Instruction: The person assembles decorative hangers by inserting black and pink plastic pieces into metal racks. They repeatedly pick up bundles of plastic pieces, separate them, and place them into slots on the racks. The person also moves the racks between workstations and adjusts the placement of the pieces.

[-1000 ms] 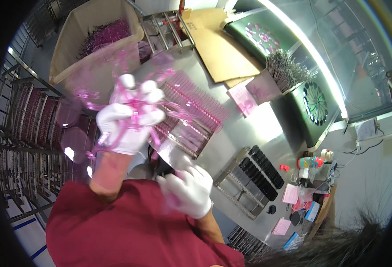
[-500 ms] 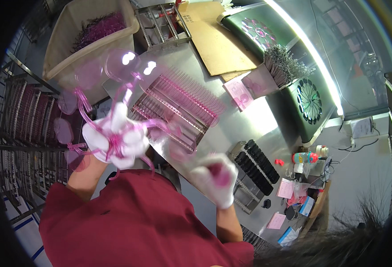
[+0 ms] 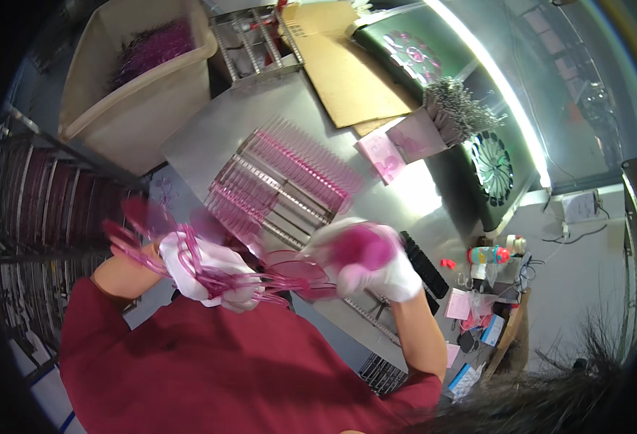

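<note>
My left hand (image 3: 206,271), in a white glove, is closed on a bunch of pink see-through glasses (image 3: 300,271). Their thin arms fan out on both sides of the fist, and rounded lens parts stick out toward the right. At that end of the bunch is my right hand (image 3: 387,271), also white-gloved and smeared by motion. A deep pink patch shows on it; whether this is a stain or something held, I cannot tell. Just beyond both hands, a metal rack (image 3: 279,192) on the steel table carries rows of thin pink pieces.
A large cream bin (image 3: 90,119) with pink strands stands far left. Cardboard (image 3: 358,72), pink packets (image 3: 384,159) and a holder of metal wires (image 3: 460,108) lie beyond the rack. Black pieces (image 3: 423,267) sit on a tray right of my right hand. Shelving (image 3: 51,195) stands left.
My left hand has come down and turned over with the glasses, their spread ends now pointing right. The right hand has moved slightly up and right, beside the bunch.
</note>
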Demonstrator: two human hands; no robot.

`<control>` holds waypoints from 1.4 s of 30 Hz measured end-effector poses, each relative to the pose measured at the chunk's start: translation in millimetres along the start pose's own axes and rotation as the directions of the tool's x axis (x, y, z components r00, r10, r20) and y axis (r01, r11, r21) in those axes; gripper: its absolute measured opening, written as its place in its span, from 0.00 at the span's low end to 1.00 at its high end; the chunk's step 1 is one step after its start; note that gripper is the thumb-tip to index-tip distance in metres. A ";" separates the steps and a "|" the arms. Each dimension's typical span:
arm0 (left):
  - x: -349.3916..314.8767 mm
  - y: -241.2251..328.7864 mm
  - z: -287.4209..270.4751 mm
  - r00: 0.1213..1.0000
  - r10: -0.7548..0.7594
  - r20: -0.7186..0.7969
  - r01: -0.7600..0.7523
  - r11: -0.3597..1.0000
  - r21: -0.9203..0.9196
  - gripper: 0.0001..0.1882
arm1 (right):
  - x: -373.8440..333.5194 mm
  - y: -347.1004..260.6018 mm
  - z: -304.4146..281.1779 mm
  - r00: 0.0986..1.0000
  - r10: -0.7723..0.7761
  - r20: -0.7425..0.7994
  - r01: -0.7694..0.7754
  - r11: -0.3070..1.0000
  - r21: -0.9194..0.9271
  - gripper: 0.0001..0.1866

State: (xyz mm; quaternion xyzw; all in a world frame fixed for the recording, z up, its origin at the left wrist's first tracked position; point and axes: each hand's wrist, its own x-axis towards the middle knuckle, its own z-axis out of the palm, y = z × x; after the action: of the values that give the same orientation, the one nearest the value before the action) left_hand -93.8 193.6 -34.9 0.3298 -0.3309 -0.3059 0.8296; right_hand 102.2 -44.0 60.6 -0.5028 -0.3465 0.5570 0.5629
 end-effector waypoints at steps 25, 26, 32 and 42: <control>11.4 68.7 -40.6 0.793 -0.527 -0.305 0.598 0.770 0.225 0.25 | 30.3 -45.5 43.8 0.868 -0.255 0.425 0.413 -0.104 -0.905 0.14; 7.2 68.7 -43.7 0.810 -0.348 -0.472 0.531 0.776 0.340 0.25 | 25.8 -35.4 33.6 0.895 -0.357 0.267 0.317 0.089 -0.944 0.13; 34.4 113.0 -34.9 0.031 0.999 0.024 -0.400 -0.009 0.917 0.21 | 55.8 90.4 45.5 0.955 -0.083 -0.286 0.279 0.580 0.765 0.22; 55.3 100.4 -33.0 0.369 0.804 0.466 0.215 -0.562 0.799 0.30 | 29.2 60.1 55.6 0.924 -0.330 -0.193 0.375 0.881 0.287 0.34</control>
State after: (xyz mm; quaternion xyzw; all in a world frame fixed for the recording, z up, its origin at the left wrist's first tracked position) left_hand -7.2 224.6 40.9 0.6918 -0.2112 0.6358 0.2693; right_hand 36.7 -13.1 12.6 -0.3709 -0.2980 0.4574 0.7513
